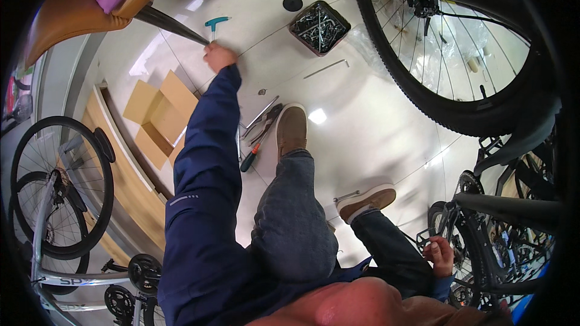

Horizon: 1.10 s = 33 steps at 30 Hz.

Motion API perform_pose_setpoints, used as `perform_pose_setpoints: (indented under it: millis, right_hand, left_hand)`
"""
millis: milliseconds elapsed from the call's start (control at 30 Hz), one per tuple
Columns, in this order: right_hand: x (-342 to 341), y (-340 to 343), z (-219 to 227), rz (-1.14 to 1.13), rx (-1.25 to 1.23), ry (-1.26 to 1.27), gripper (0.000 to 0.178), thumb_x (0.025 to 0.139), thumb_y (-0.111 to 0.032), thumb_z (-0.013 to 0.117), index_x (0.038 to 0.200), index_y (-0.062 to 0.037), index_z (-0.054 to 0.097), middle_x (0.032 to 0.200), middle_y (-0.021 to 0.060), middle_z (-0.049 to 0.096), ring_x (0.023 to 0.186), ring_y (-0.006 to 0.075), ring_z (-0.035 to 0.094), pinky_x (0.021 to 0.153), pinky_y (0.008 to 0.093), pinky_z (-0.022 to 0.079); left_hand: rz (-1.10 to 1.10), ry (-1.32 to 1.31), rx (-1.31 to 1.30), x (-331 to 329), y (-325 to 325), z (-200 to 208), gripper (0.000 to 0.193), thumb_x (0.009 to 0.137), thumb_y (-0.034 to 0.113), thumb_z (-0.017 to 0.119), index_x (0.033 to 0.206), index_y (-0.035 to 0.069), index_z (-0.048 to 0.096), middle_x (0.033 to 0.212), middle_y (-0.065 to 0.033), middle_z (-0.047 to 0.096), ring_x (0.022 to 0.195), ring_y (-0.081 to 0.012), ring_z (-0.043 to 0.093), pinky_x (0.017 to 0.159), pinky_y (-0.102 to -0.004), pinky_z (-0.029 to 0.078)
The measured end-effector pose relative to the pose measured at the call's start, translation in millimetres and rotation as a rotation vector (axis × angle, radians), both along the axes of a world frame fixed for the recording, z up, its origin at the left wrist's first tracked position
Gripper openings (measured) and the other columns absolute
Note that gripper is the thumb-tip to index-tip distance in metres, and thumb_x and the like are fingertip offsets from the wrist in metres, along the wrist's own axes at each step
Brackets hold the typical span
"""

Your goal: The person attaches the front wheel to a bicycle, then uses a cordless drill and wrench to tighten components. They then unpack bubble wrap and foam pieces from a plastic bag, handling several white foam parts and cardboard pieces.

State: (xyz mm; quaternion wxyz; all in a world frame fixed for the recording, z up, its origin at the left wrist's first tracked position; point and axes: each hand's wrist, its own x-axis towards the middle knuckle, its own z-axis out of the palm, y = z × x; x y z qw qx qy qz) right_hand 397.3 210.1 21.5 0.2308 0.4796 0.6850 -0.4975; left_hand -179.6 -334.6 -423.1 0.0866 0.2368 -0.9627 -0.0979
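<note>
My left arm stretches forward over the floor, and my left hand (220, 57) is closed around the shaft end of a T-handle hex key (216, 22) with a teal grip. Down at the right, my right hand (440, 255) has its fingers curled at the edge of a black bicycle pedal (423, 239), beside the crank and chainring (466, 186). Next to my left shoe lie pliers (264, 122) and a screwdriver (251, 156) with a dark and red handle. An L-shaped hex key (327, 69) rests farther ahead. A small spanner (347, 195) lies by my right shoe.
A dark tray of bolts (319, 28) stands ahead, near a black disc (292, 3). An open cardboard box (162, 115) sits left of my arm. A large bicycle wheel (386, 54) takes up the far right. Another bicycle (42, 223) stands left, below a brown chair (84, 21).
</note>
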Motion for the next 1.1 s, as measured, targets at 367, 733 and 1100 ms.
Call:
perform_pose_setpoints:
  millis: [367, 733, 1100]
  right_hand:
    - [-11, 0, -3, 0.005, -0.079, 0.006, 0.041, 0.103, -0.038, 0.069, 0.126, -0.0043, 0.059, 0.087, 0.0029, 0.068, 0.075, 0.0113, 0.064, 0.067, 0.026, 0.054]
    - [-9, 5, -6, 0.024, -0.098, 0.036, 0.029, 0.105, -0.028, 0.066, 0.122, -0.0049, 0.061, 0.089, 0.0055, 0.07, 0.075, 0.0129, 0.066, 0.068, 0.0266, 0.054]
    - [-63, 7, -15, 0.038, -0.179, -0.06, 0.028, 0.105, -0.02, 0.066, 0.125, -0.0029, 0.059, 0.091, 0.0068, 0.071, 0.079, 0.013, 0.066, 0.073, 0.0281, 0.054]
  left_hand:
    - [-0.368, -0.609, 0.052, -5, -70, -25, 0.036, 0.084, 0.035, 0.074, 0.106, 0.006, 0.075, 0.098, -0.0159, 0.077, 0.093, -0.0353, 0.073, 0.082, -0.0452, 0.057]
    - [-0.686, -0.773, 0.224, 154, -103, 44, 0.039, 0.073, 0.031, 0.082, 0.104, 0.008, 0.073, 0.097, -0.019, 0.073, 0.093, -0.0379, 0.071, 0.084, -0.0455, 0.058]
    - [-0.835, -0.032, 0.355, -55, 141, 32, 0.055, 0.094, 0.011, 0.061, 0.148, 0.011, 0.051, 0.149, -0.0201, 0.051, 0.124, -0.0423, 0.06, 0.106, -0.048, 0.05]
